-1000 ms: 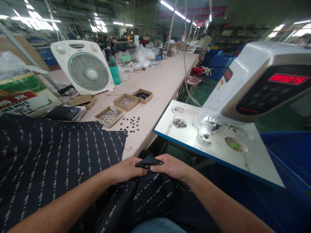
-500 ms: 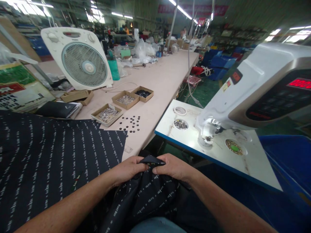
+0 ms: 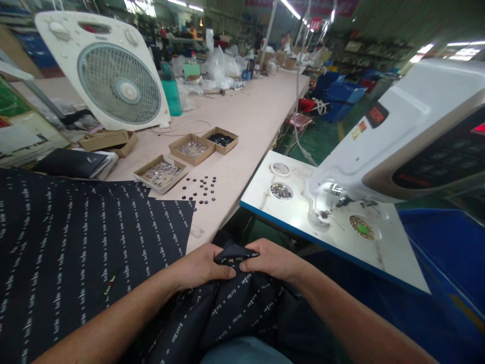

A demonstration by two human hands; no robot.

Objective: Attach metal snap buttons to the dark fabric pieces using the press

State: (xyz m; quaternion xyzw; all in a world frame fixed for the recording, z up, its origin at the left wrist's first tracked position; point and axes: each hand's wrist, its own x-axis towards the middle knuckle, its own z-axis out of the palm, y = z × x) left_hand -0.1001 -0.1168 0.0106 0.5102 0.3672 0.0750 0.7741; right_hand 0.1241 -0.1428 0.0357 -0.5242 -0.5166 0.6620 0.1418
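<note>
Black cloth printed with rows of small white lettering (image 3: 242, 308) is bunched just in front of me, its folded upper edge pinched in both hands. My left hand (image 3: 199, 265) grips that fold between thumb and bent fingers, and my right hand (image 3: 271, 259) does the same just beside it, the two thumbs almost meeting. A small label with coloured lettering (image 3: 235, 260) shows at the fold between them. Left of my hands, a broad spread of the same dark printed cloth (image 3: 76, 227) covers the near part of a long, pale pinkish table (image 3: 261, 116). Beyond my left hand, small black round pieces (image 3: 205, 194) lie scattered on the tabletop; just past them stand a shallow cardboard tray of shiny metal bits (image 3: 147, 184), a brown cardboard box of similar bits (image 3: 182, 156) and a brown cardboard box of black pieces (image 3: 228, 147). Farther off to the left is a white box-shaped fan with a round grille (image 3: 125, 96). Ahead and to the right of my right hand, well apart from it, a glossy white machine (image 3: 382, 131) overhangs a white board with a blue edge (image 3: 265, 199).
</note>
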